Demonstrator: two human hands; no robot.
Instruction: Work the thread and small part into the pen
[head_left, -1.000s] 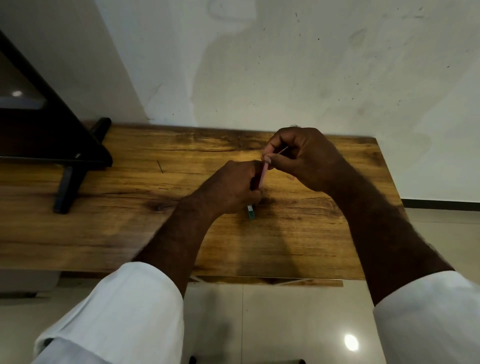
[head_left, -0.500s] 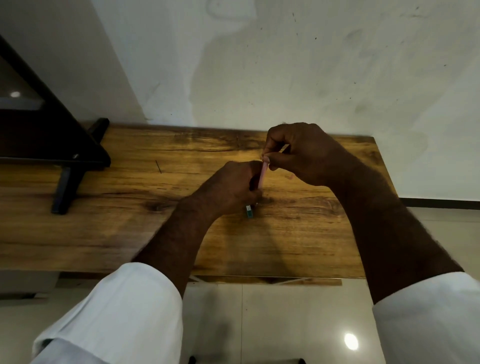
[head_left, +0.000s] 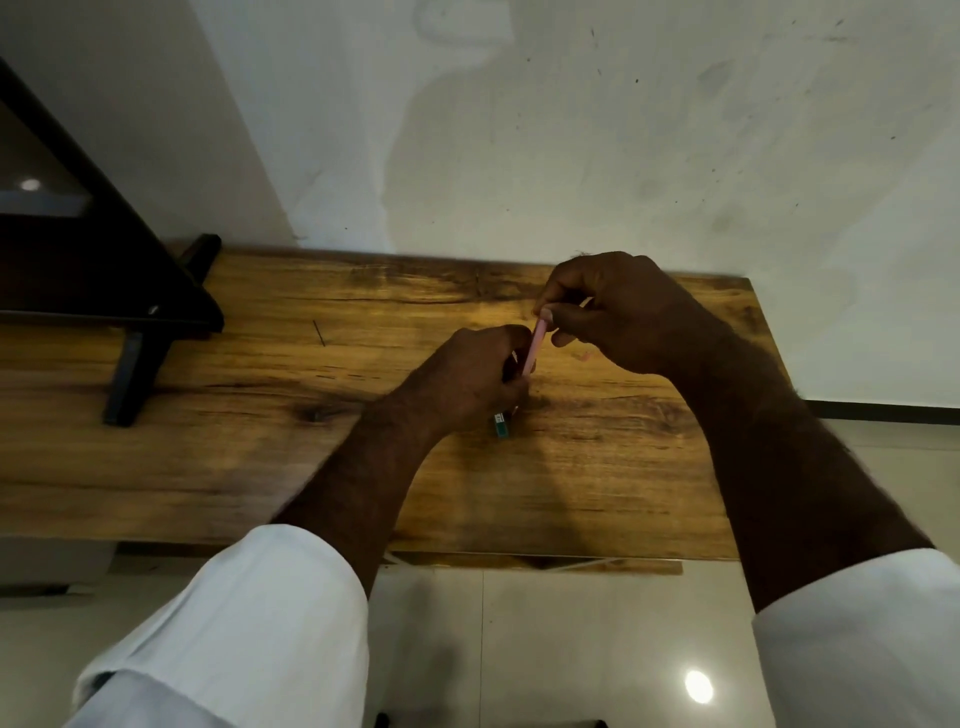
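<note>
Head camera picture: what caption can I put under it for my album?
Left hand grips a slim pink pen with a green end while right hand pinches its top above a wooden table.

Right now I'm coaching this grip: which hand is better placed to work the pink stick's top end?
Right hand: it pinches the pink stick's top, while the left hand grips lower down.

No text can be read anywhere. The green end (head_left: 501, 427) below the left hand (head_left: 467, 382) carries a small white label, but its marks are too blurred
</note>
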